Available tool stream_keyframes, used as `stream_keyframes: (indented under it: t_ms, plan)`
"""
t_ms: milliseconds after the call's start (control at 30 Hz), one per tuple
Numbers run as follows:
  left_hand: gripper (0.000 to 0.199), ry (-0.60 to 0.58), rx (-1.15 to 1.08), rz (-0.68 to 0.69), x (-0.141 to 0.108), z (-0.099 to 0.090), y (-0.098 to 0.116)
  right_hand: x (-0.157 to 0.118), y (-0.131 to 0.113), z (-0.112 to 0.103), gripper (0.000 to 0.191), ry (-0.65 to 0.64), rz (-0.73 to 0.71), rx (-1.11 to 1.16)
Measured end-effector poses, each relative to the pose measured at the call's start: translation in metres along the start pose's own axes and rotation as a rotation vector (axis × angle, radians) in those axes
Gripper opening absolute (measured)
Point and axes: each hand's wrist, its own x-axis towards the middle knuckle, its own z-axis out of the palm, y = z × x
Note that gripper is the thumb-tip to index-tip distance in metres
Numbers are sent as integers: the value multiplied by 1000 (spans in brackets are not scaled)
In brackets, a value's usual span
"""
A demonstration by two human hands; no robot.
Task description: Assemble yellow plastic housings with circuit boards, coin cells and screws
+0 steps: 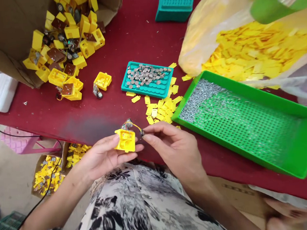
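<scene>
Yellow plastic housing (125, 140) sits at lower centre, held in the curled left hand (106, 157), while the right hand (172, 145) pinches tightly at the end of its yellow wire (136, 126). A green perforated tray (227, 151) lies just right, on the maroon worktop (94, 124).

Dark red cloth-covered table (134, 33) over a bare concrete floor (7, 176), pink plastic stool (17, 140) beside it

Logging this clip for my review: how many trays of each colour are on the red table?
Green trays: 1
Teal trays: 2
Total: 3
</scene>
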Motion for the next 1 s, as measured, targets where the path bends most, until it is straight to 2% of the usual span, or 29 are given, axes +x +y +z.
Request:
stream_keyframes:
  t_ms: [167, 267, 467, 733, 867, 1000]
  plan:
    - [43, 38, 46, 165, 15, -1, -8, -6, -8, 5, 4, -34, -165, -186]
    - [43, 39, 110, 226, 17, -2, -11, -5, -6, 8, 5, -58, -250, -290]
    - [42, 58, 286, 302, 13, -2, -15, -6, -7, 13, 5, -77, -283, -426]
    - [38, 70, 223, 290, 18, 11, -21, -11, -12, 14, 18, -88, -336, -581]
    - [33, 143, 192, 306, 24, 15, -17, -8, -13, 11, 15, -43, -361, -537]
    - [36, 164, 237, 275, 26, 17, -14, -6, -18, 4, 14, 49, -275, -453]
